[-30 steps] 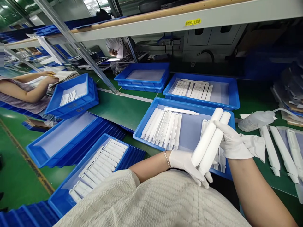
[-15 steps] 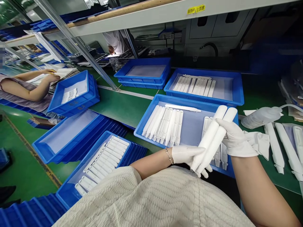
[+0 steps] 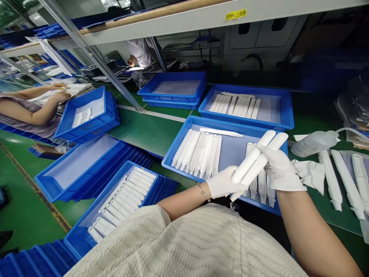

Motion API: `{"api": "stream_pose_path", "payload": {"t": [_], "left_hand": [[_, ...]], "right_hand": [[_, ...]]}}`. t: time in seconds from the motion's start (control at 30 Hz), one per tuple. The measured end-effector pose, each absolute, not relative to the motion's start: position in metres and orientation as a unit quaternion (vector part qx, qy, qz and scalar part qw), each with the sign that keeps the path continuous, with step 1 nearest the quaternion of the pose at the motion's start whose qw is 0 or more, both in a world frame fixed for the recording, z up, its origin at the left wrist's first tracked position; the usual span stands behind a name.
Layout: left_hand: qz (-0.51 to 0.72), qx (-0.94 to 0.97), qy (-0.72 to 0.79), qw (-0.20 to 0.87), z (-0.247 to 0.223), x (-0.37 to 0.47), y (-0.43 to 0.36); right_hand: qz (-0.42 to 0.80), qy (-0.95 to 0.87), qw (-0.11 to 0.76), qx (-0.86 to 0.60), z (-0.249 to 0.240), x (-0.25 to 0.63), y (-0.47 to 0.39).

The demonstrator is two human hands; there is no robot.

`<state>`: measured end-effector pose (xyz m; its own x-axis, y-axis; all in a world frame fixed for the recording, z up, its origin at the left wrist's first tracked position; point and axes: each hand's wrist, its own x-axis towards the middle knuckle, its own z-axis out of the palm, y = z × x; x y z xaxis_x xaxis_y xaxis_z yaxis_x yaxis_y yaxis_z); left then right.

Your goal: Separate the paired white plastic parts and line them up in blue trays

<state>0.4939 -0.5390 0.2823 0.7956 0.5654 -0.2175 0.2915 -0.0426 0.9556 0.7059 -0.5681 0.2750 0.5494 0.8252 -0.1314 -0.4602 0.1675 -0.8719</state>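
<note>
Two long white plastic covers (image 3: 257, 158) lie side by side, tilted, between my gloved hands. My left hand (image 3: 226, 182) is closed around their lower ends. Higher up, my right hand (image 3: 279, 167) grips them from the right side, its thumb across the upper one. Below them is a blue tray (image 3: 170, 152) holding a row of similar white parts (image 3: 198, 152) at its left, one part (image 3: 221, 132) laid crosswise along the back, and several more (image 3: 262, 186) at the right, partly hidden by my hands and the covers.
Behind stands another blue tray (image 3: 288, 109) of white parts. A squeeze bottle (image 3: 314, 143), a crumpled white cloth (image 3: 309, 175) and loose white parts (image 3: 347, 184) lie at right. Stacked blue trays (image 3: 77, 231) are at left. A co-worker's arms (image 3: 43, 111) show farther left.
My left hand has shifted up and closed round the lower ends of the covers; its fingers were spread beneath them before. My right hand keeps its grip, slightly further left.
</note>
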Motion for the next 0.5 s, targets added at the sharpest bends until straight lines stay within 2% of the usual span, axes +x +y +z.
{"api": "stream_pose_path", "payload": {"t": [0.07, 0.2, 0.3, 0.5], "left_hand": [[0.101, 0.728, 0.285, 0.615, 0.28, 0.495, -0.537], [0.105, 0.657, 0.202, 0.719, 0.275, 0.495, -0.537], [0.12, 0.583, 0.219, 0.773, 0.273, 0.494, -0.539], [0.078, 0.569, 0.211, 0.791, 0.278, 0.493, -0.541]], "right_hand": [[0.431, -0.21, 0.742, -0.469, 0.275, 0.705, -0.569], [0.472, -0.266, 0.73, -0.418, 0.279, 0.708, -0.574], [0.494, -0.294, 0.72, -0.388, 0.284, 0.71, -0.577], [0.5, -0.22, 0.729, -0.412, 0.285, 0.706, -0.577]]}}
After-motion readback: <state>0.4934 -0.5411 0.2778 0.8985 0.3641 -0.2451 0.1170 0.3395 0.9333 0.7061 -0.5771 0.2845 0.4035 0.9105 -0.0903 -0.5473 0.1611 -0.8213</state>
